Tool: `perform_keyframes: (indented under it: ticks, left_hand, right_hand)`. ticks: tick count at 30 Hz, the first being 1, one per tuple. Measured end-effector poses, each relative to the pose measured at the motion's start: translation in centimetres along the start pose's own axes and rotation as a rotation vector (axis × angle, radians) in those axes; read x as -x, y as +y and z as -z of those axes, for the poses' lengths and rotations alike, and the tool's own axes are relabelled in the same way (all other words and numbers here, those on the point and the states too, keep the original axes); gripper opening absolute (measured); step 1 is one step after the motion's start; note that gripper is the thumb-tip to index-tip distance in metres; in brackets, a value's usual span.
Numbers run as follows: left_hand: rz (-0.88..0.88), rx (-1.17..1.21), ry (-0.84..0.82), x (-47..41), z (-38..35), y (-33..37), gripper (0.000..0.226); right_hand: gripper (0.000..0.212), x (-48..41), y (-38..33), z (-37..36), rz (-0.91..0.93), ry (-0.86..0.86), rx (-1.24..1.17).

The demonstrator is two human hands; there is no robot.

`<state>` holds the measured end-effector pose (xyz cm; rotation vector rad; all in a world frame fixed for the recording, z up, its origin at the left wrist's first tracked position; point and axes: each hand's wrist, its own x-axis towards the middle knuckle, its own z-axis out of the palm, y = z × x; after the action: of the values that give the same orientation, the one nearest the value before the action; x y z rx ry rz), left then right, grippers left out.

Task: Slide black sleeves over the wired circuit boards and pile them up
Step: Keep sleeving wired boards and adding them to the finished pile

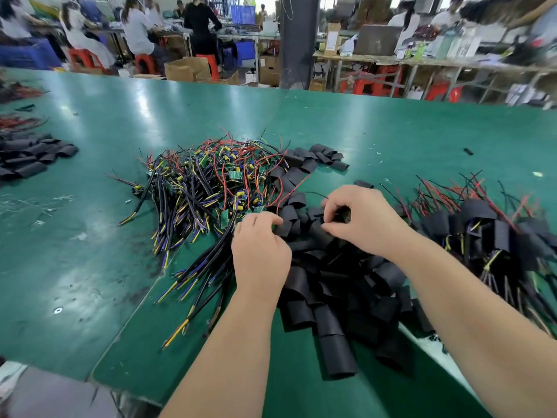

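Black sleeves heap at 5 o'clock on the worktop. Your right hand fingers pinch one; your left hand fingers curl, their hold unclear. Sleeved boards pile at 3 o'clock. Bare wired boards at 10 o'clock remain, seemingly the larger share.

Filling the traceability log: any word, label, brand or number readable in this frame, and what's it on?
No text can be read anywhere in this frame.
Print on the green circuit boards: too small to read.
Label on the cardboard carton, far bench: blurred.
Dark marks on the white packs, far bench: blurred.
No print shows on the black sleeves.
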<state>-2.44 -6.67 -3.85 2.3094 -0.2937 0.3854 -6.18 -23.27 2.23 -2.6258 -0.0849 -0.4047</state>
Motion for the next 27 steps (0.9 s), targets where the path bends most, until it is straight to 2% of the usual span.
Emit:
perform_keyframes:
  ticks: [3, 5, 7, 10, 13, 16, 18, 20, 23, 27]
  left_hand:
    - [0.065, -0.210, 0.131, 0.4, 0.7, -0.3, 0.035]
    - [0.132, -0.331, 0.127, 0.5, 1.0, -0.6, 0.035]
    - [0.176, -0.387, 0.081, 0.4, 1.1, -0.7, 0.035]
    - [0.179, -0.392, 0.062, 0.1, 1.4, -0.9, 0.034]
    - [0.167, -0.363, 0.077, -0.2, 1.8, -1.1, 0.029]
    - [0.165, -0.368, 0.066, -0.5, 2.4, -1.1, 0.026]
    - [0.131, -0.452, 0.018, -0.4, 2.7, -1.0, 0.030]
    - [0.101, -0.521, -0.029, -0.1, 2.8, -0.9, 0.033]
    - [0.096, -0.519, -0.046, 0.1, 2.6, -0.8, 0.034]
    - [0.122, -0.448, -0.047, -0.2, 2.8, -1.1, 0.040]
  right_hand:
    - [0.026, 2.0, -0.8, 0.5, -0.015, 0.222, -0.019]
    - [0.023, 3.4, -1.2, 0.8, -0.062, 0.337, -0.071]
    - [0.026, 4.7, -1.6, 0.9, -0.109, 0.370, -0.138]
    - [0.022, 6.2, -2.1, 0.4, -0.171, 0.351, -0.133]
    - [0.021, 7.3, -2.4, -0.5, -0.200, 0.288, -0.265]
    - [0.028, 7.9, -2.9, -1.4, -0.158, 0.123, -0.489]
    - [0.028, 8.1, -3.6, -2.1, -0.129, -0.008, -0.664]
    - [0.024, 8.0, -3.9, -2.9, -0.094, -0.073, -0.620]
    - [0.028, 7.6, -3.9, -3.7, -0.053, -0.102, -0.406]
    - [0.037, 7.4, -3.1, -3.9, -0.084, -0.009, -0.343]
